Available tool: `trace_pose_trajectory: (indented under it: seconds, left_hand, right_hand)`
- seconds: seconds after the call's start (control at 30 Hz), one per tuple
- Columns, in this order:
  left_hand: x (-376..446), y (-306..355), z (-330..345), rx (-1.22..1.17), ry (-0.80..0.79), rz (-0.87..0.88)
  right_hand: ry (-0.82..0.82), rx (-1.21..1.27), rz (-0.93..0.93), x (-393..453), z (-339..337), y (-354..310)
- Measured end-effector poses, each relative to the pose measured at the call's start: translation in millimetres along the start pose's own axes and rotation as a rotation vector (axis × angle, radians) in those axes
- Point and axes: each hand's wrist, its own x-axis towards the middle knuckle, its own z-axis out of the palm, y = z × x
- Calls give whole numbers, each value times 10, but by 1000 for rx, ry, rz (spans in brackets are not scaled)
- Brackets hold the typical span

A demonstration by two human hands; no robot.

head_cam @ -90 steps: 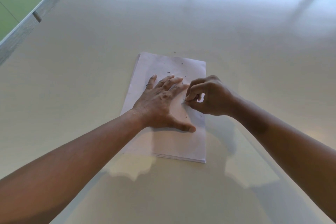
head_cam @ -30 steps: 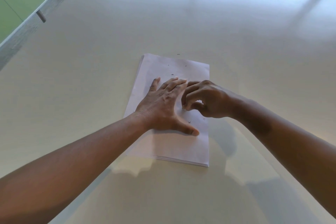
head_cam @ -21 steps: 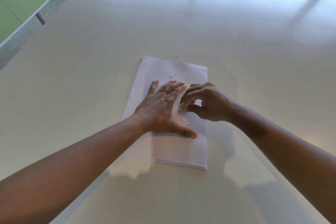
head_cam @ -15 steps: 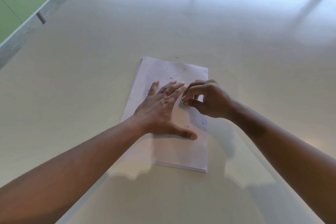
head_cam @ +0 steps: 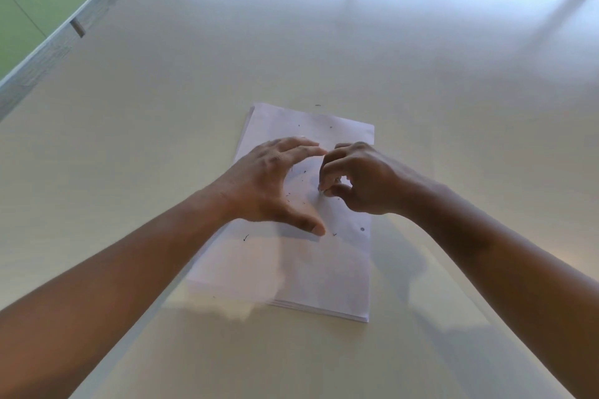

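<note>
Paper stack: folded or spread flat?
Spread flat. The paper stack lies unfolded on the table, layered sheet edges showing at its near end. The right hand pinches at its top sheet.

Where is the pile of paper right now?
In the head view, the pile of paper lies flat in the middle of the pale table, beneath the left hand and the right hand.
</note>
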Motion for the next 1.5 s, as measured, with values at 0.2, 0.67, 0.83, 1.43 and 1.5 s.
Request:
trace_pose_trajectory:
  seconds: [0.2,0.67,0.83,1.43,1.5]
  left_hand:
    - [48,-189,16,162,-25,84]
    - [45,-224,56,163,-28,69]
    - [60,-234,59,172,-45,76]
    - [51,-205,40,143,-37,48]
    - [53,-207,41,141,-32,51]
  right_hand:
    - [14,-27,-40,38,18,10]
    - [-42,43,-235,-4,41,-28]
    - [75,-32,-292,134,182,-120]
    - [148,39,-230,78,220,-70]
    - [213,30,-175,115,244,-100]
